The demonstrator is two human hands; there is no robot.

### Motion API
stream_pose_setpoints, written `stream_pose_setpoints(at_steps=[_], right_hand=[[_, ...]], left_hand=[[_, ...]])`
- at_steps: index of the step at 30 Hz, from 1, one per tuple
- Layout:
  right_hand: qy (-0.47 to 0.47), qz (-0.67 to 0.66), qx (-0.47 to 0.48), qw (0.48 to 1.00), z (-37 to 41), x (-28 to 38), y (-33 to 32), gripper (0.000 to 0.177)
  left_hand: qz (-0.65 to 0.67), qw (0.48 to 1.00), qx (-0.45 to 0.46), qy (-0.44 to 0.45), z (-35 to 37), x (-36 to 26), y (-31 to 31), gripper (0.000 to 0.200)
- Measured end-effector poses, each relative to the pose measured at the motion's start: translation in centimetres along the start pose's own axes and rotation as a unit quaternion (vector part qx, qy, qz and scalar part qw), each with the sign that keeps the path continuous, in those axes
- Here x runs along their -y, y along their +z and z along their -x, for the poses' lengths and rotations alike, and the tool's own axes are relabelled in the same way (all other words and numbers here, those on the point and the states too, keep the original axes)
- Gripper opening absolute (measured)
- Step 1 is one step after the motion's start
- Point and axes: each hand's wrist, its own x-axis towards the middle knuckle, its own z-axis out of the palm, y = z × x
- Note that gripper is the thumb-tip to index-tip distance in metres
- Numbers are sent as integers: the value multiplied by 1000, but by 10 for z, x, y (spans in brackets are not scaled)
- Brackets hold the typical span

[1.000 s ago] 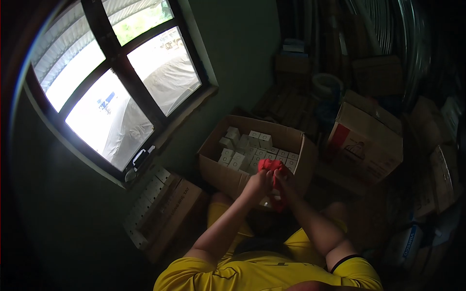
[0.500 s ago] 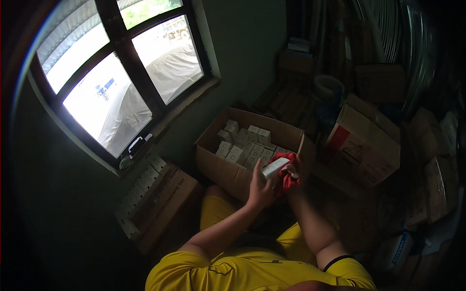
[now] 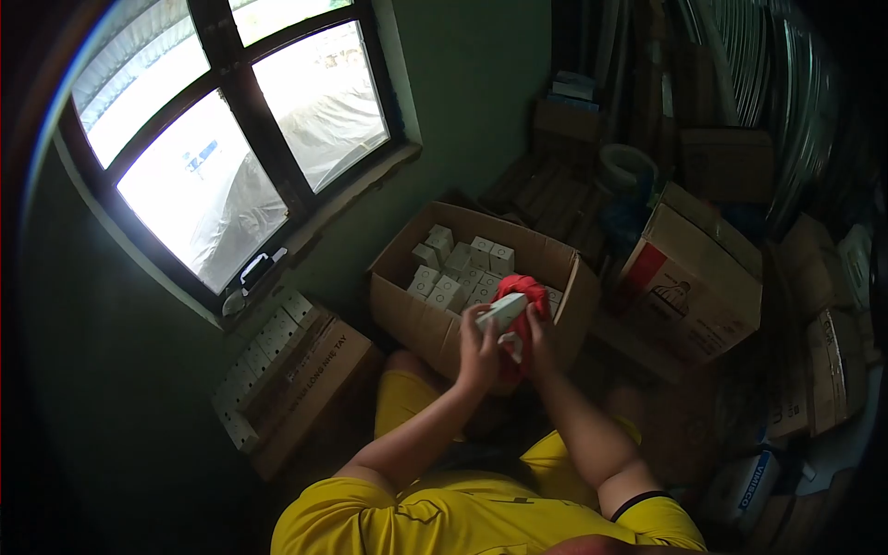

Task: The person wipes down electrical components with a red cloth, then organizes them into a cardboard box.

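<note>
My left hand (image 3: 477,351) grips a small white box (image 3: 502,313) at its left end, in front of my body. On the other side of it, my right hand (image 3: 539,340) holds a bunched red cloth (image 3: 527,289) against the box. Both hands are over the near side of an open cardboard box (image 3: 421,323), in which several small white boxes (image 3: 448,294) stand in rows. The fingertips of my right hand are partly lost in the cloth.
At the left, a long carton (image 3: 319,377) bears a row of white boxes (image 3: 264,351) beside the wall. A closed-sided carton (image 3: 689,282) with a red stripe stands right. Further right lie stacked cartons (image 3: 837,370). A window (image 3: 242,102) is at upper left.
Both hands have moved left and slightly toward the middle of the open box, with the white box and red cloth. The cloth now bunches higher behind the white box.
</note>
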Motion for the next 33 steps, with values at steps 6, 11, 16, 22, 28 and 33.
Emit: stream_pose_setpoints(at_steps=[6,11,16,22,28,33], right_hand=[[-23,128,11,991,16,-3,20,51],[-46,118,31,991,10,17,10,48],[0,108,90,990,16,21,14,50],[-17,95,32,995,25,20,33,53],[-24,42,13,999,15,23,5,32],[48,-5,56,997,15,20,-8,38]], left_hand=[[-99,993,59,-8,-41,-36,-33,20],[-290,919,263,49,-27,-55,-33,25],[-282,927,243,53,-32,-54,-42,23],[32,989,85,-118,-42,-44,-39,23],[-70,963,214,-150,-22,-42,-29,21],[-175,931,317,-36,-38,-57,-30,29]])
